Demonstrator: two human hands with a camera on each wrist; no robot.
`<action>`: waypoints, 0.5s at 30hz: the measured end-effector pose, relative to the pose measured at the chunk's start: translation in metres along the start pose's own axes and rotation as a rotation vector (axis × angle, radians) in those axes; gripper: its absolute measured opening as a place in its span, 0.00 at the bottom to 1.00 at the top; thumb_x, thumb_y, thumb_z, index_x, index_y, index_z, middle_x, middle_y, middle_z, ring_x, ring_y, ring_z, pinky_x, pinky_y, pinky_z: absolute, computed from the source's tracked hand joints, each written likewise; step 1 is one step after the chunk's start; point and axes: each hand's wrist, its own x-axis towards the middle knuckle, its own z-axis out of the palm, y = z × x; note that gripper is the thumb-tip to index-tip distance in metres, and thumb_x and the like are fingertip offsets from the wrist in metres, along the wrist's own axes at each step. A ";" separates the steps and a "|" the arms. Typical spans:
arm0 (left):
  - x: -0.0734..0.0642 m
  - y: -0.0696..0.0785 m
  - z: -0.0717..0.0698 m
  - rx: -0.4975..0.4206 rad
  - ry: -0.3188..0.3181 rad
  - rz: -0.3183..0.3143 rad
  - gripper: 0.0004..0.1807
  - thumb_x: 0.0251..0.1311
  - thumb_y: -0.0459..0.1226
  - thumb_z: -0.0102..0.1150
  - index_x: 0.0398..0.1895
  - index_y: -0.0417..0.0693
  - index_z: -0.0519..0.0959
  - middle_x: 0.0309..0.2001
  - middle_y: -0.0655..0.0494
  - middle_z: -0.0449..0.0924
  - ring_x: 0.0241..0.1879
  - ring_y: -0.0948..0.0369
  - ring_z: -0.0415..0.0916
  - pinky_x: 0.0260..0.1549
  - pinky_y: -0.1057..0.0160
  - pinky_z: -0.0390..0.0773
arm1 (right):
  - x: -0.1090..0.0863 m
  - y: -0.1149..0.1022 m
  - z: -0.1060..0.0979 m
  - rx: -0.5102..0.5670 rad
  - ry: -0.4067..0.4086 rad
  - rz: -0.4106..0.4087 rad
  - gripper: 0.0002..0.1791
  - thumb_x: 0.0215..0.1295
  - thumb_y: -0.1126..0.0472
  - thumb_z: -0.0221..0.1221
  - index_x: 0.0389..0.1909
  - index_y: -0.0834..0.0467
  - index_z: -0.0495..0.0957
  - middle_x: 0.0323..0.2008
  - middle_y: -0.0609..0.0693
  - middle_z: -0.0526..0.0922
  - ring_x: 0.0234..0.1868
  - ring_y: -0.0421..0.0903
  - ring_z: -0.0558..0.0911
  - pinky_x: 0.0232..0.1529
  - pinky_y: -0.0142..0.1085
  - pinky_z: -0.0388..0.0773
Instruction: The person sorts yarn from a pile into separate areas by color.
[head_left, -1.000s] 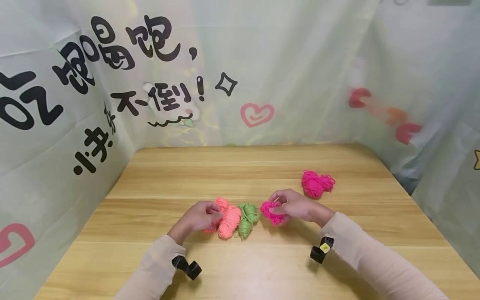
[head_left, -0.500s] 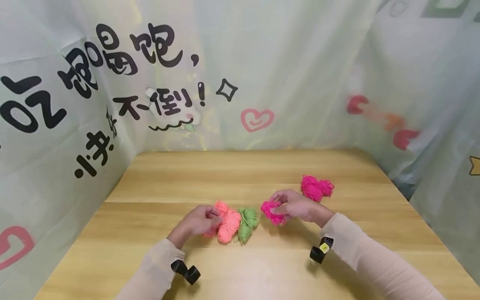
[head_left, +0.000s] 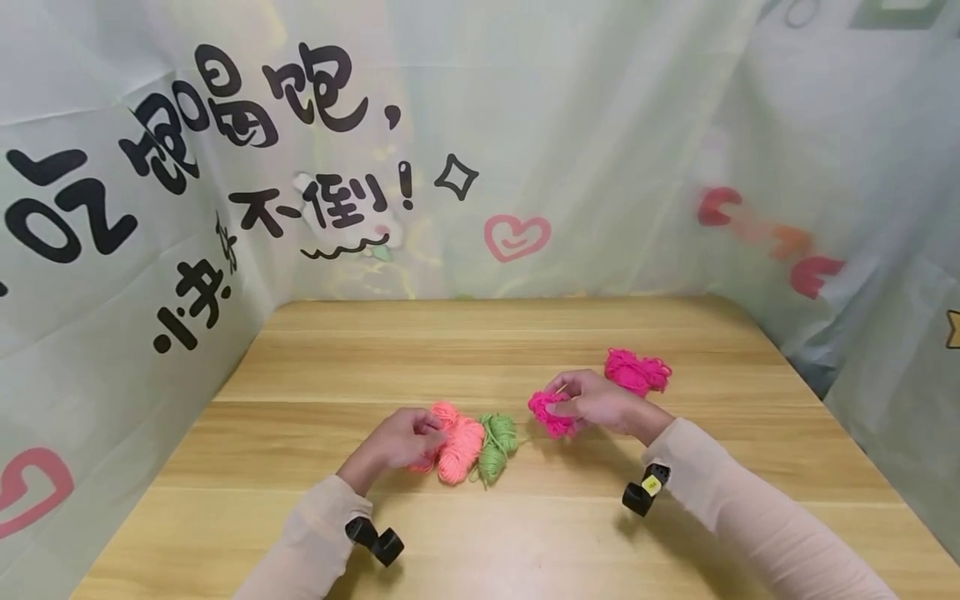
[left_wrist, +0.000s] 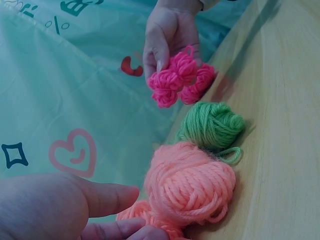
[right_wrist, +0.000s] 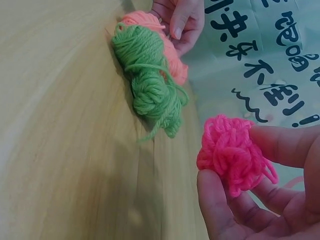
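My right hand (head_left: 600, 404) pinches a small bundle of bright pink yarn (right_wrist: 232, 155) between thumb and fingers, held above the table right of the green yarn. My left hand (head_left: 399, 437) is beside the coral yarn (left_wrist: 192, 185), thumb straight and apart from the fingers. In the left wrist view its fingertips touch or nearly touch the lower coral part (left_wrist: 145, 215). The green yarn skein (right_wrist: 150, 80) lies against the right side of the coral yarn, with a loose strand trailing from it.
Another pink yarn bundle (head_left: 637, 372) lies farther back on the right, just behind my right hand. The wooden table (head_left: 510, 533) is bordered by a printed cloth backdrop (head_left: 592, 150) at the back and sides. Dark wrist cameras (head_left: 375, 542) are strapped to both sleeves.
My right hand has moved slightly up and to the right with the pink yarn, away from the green skein. My left hand stays almost in place beside the coral yarn.
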 end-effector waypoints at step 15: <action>0.000 0.000 0.001 0.002 0.009 -0.002 0.12 0.63 0.36 0.62 0.46 0.37 0.78 0.36 0.51 0.77 0.32 0.59 0.78 0.30 0.61 0.81 | 0.008 0.002 -0.009 -0.055 0.082 0.015 0.13 0.67 0.69 0.57 0.50 0.69 0.71 0.38 0.61 0.75 0.30 0.51 0.82 0.34 0.48 0.82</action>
